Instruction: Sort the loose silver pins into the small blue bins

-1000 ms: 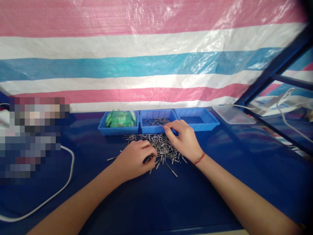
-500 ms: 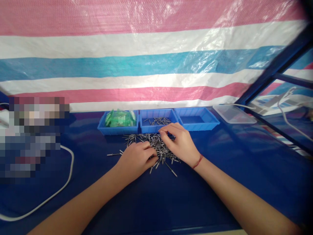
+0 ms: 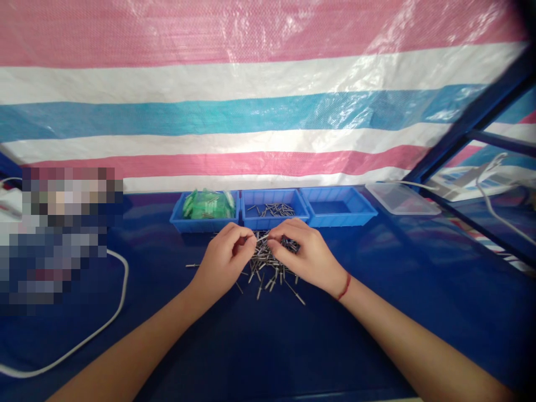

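Note:
A heap of small metal pins [image 3: 268,268] lies on the dark blue table [image 3: 268,346] in front of three blue trays. Above the heap, my left hand [image 3: 224,259] is raised with its fingers pinched on a pin at its tip. Facing it, my right hand [image 3: 299,251], with a red thread at the wrist, pinches toward the same pin, and the two sets of fingertips nearly meet. The middle tray [image 3: 274,222] holds several pins. Small green packets fill the left tray [image 3: 204,224]. The right tray [image 3: 340,218] looks empty.
A white cable [image 3: 104,324] curves across the table at the left. A clear plastic lid [image 3: 400,198] lies right of the trays. A striped pink, white and blue tarp [image 3: 251,100] hangs behind. A blue metal frame [image 3: 469,128] slants at the right.
My left hand has lifted off the heap and moved up and right. My right hand has drawn back from the middle tray toward it, so the fingertips now come together over the heap.

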The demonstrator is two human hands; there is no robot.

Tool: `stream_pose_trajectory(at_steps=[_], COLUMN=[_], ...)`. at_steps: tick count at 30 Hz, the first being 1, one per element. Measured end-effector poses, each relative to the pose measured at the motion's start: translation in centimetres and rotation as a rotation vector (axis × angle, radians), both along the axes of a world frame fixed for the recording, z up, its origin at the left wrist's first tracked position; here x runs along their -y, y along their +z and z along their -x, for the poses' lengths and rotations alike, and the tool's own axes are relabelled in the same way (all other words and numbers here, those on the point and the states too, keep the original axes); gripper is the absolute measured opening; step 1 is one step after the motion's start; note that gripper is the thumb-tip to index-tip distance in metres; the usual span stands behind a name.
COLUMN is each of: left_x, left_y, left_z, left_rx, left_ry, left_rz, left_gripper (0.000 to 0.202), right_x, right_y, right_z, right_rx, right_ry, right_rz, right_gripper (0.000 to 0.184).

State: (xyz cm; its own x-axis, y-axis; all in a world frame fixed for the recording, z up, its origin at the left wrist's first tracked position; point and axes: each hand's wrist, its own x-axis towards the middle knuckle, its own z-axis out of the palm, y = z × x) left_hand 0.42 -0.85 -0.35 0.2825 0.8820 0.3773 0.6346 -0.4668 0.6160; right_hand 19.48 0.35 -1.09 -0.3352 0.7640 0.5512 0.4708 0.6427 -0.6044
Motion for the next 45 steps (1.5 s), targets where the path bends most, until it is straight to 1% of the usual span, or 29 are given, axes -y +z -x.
stream_pose_trajectory(at_steps=[2,4,10,12,14,17,22,27,30,33,35,36,38,40,42,43,45], left_x=[0.2,0.3,0.6,0.7,0.7,0.6,0.6,0.6,0.6,0.5,0.4,0.3,0.3,0.2,0.2,0.2,0.2], left_y=[0.1,0.1,-0.6,-0.8,-0.9,-1.0,-0.8,-0.5,-0.5,-0.5,-0.7,-0.7,-0.8,-0.8,-0.7,-0.7,-0.6], left_z=[-0.3,-0.6,-0.8,-0.9,-0.9,-0.9,-0.9,-0.8,-0.7,-0.7,-0.7,-0.7,-0.7,-0.6,-0.6,-0.5,-0.4], left_rx=[0.074,0.110,0.090,0.086,0.091,0.085,0.075,0.103,0.111,0.119,0.165,0.202,0.277,0.308,0.276,0.232,0.099], left_ry=[-0.008,-0.027,-0.050,-0.045,-0.031,-0.021,0.004,0.044,0.048,0.042,0.025,0.014,-0.003,-0.017,-0.031,-0.043,-0.090], left_rz=[0.020,0.024,-0.002,-0.004,0.007,0.057,0.094,0.085,0.065,0.060,0.044,0.032,0.007,0.002,0.008,0.014,0.018], left_gripper=[0.017,0.017,0.012,0.010,0.011,0.016,0.012,0.010,0.010,0.011,0.012,0.017,0.032,0.040,0.039,0.035,0.022], right_x=[0.3,0.5,0.6,0.6,0.7,0.9,0.7,0.4,0.5,0.4,0.1,-0.1,-0.9,-1.7,-2.3,-2.4,-2.4], right_y=[0.0,-0.1,-0.2,-0.2,-0.1,0.0,0.0,-0.2,-0.2,-0.2,-0.3,-0.4,-0.5,-0.5,-0.5,-0.5,-0.5], right_z=[0.2,0.4,0.5,0.6,0.6,0.6,0.4,0.3,0.2,0.2,0.3,0.3,0.5,0.5,0.5,0.4,0.3], right_rx=[-0.069,-0.129,-0.238,-0.251,-0.252,-0.235,-0.180,-0.132,-0.067,0.044,0.097,0.109,0.137,0.196,0.266,0.288,0.296], right_ry=[0.031,0.034,0.048,0.053,0.052,0.064,0.080,0.061,0.057,0.051,0.018,-0.020,-0.151,-0.311,-0.417,-0.437,-0.430], right_rz=[0.062,0.105,0.220,0.233,0.216,0.166,0.107,0.086,0.054,-0.006,-0.041,-0.062,-0.122,-0.198,-0.253,-0.265,-0.263], right_gripper=[0.011,0.014,0.012,0.013,0.012,0.010,0.012,0.015,0.016,0.018,0.018,0.019,0.019,0.022,0.029,0.032,0.038])
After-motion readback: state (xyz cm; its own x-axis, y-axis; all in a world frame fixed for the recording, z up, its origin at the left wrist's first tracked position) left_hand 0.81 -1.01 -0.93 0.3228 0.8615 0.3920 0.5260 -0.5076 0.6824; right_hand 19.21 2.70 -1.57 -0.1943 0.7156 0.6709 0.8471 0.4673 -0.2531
